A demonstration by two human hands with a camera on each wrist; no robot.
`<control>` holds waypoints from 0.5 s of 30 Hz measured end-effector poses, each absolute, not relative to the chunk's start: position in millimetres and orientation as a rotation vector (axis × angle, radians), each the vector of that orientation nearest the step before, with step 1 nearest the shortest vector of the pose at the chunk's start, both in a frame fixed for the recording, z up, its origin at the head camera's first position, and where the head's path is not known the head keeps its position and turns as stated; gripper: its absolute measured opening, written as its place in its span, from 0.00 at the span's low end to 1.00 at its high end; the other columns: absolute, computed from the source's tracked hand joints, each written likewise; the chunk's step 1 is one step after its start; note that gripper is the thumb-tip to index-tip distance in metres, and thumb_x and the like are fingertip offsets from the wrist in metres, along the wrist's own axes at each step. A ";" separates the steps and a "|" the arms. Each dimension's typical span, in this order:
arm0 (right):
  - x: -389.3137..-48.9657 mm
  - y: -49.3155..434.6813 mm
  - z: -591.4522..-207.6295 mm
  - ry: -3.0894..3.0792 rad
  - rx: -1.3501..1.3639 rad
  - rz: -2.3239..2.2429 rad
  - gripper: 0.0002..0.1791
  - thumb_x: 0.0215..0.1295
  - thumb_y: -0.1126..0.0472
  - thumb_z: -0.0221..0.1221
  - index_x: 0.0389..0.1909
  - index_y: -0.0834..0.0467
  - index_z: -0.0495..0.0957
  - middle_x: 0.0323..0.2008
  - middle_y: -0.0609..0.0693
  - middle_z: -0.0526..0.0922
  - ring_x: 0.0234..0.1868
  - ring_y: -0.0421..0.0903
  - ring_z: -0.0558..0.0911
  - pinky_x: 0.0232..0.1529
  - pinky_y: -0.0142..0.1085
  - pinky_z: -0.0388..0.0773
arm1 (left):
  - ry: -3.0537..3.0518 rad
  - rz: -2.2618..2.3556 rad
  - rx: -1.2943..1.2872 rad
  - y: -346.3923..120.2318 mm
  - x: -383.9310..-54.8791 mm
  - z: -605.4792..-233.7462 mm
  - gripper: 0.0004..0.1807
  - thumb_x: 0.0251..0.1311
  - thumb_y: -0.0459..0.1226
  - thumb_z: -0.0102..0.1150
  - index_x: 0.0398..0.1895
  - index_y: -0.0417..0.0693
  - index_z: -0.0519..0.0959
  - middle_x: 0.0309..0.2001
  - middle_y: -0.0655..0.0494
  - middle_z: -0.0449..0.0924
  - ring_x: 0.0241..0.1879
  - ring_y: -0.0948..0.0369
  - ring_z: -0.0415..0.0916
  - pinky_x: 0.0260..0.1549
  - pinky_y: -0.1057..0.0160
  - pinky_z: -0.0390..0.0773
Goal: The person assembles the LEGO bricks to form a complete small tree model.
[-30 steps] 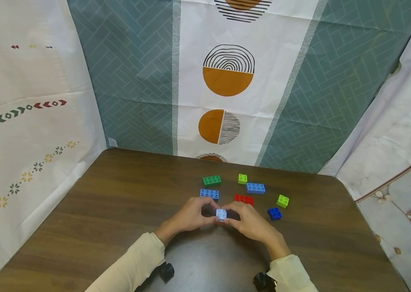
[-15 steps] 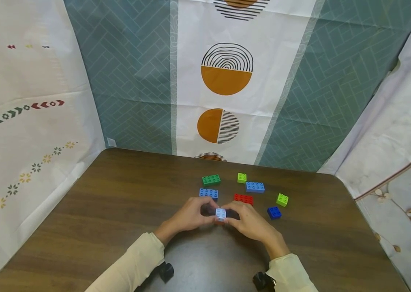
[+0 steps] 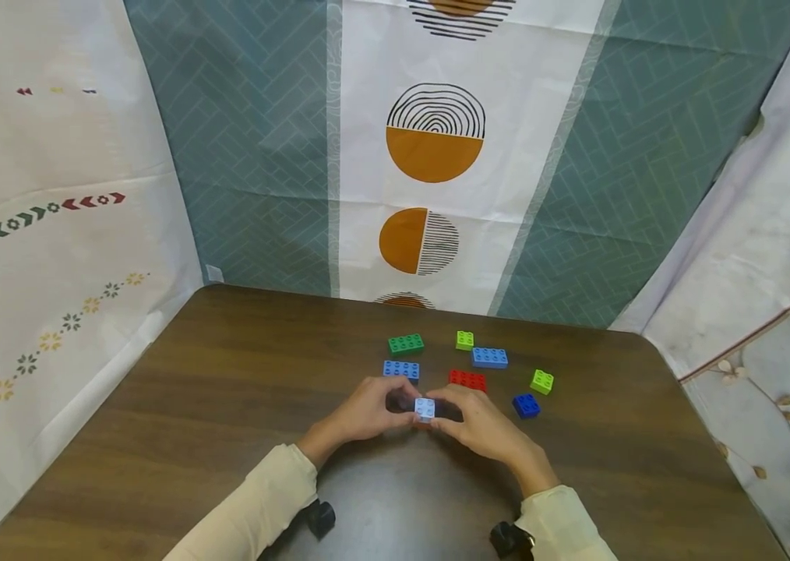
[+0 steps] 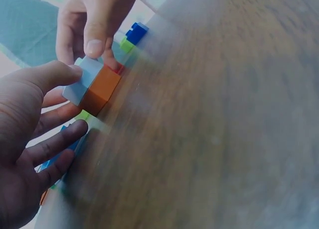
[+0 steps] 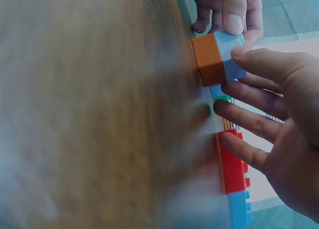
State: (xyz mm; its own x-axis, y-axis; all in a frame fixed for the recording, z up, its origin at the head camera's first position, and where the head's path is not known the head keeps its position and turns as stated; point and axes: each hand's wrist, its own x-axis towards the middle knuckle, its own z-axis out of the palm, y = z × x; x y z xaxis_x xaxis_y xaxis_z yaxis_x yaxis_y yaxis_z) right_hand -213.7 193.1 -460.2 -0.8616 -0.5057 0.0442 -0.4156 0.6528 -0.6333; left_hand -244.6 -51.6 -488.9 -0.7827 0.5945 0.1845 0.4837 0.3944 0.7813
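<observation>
A pale blue toy brick (image 3: 424,409) sits stacked on an orange brick (image 4: 101,89), its studs facing up. From the left side my left hand (image 3: 370,411) pinches the pale blue brick between thumb and fingers. Opposite it, my right hand (image 3: 477,421) pinches the same brick. In the right wrist view both thumbs press the pale blue brick (image 5: 229,55), and the orange brick (image 5: 207,59) is directly below it, on the wooden table. The lower fingers of each hand are spread beside the stack.
Beyond my hands lie a green brick (image 3: 405,344), a blue brick (image 3: 401,369) and a red brick (image 3: 468,380). Further right are another blue brick (image 3: 489,358), two lime bricks, one (image 3: 542,381) near a dark blue brick (image 3: 526,405). Patterned cloths hang around the table (image 3: 227,421).
</observation>
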 end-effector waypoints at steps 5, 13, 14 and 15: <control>-213.8 203.7 -451.1 2.770 -0.723 -0.979 0.24 0.69 0.56 0.67 0.63 0.56 0.78 0.57 0.51 0.85 0.59 0.53 0.84 0.59 0.52 0.82 | 2.513 1.340 0.964 -50.3 -244.5 -488.8 0.12 0.62 0.42 0.72 0.47 0.56 0.83 0.44 0.63 0.86 0.43 0.64 0.82 0.47 0.67 0.82; -214.5 232.8 -438.1 2.870 -0.583 -0.980 0.24 0.66 0.59 0.68 0.63 0.55 0.79 0.60 0.53 0.83 0.61 0.56 0.81 0.61 0.56 0.81 | 2.516 1.334 0.939 -50.7 -244.7 -487.3 0.12 0.62 0.43 0.72 0.47 0.57 0.82 0.45 0.64 0.86 0.44 0.64 0.81 0.48 0.67 0.82; -214.3 237.3 -437.4 2.886 -0.573 -0.973 0.24 0.66 0.58 0.69 0.63 0.55 0.79 0.61 0.53 0.83 0.61 0.56 0.81 0.61 0.56 0.81 | 2.513 1.334 0.937 -50.9 -244.8 -487.6 0.12 0.62 0.43 0.72 0.47 0.58 0.82 0.45 0.65 0.86 0.44 0.64 0.81 0.48 0.67 0.82; -214.2 242.0 -436.9 2.901 -0.565 -0.966 0.24 0.66 0.58 0.68 0.63 0.55 0.79 0.62 0.53 0.82 0.61 0.56 0.81 0.60 0.56 0.81 | 2.511 1.334 0.933 -51.1 -244.7 -487.8 0.12 0.62 0.43 0.72 0.47 0.58 0.82 0.45 0.65 0.86 0.44 0.64 0.81 0.48 0.67 0.82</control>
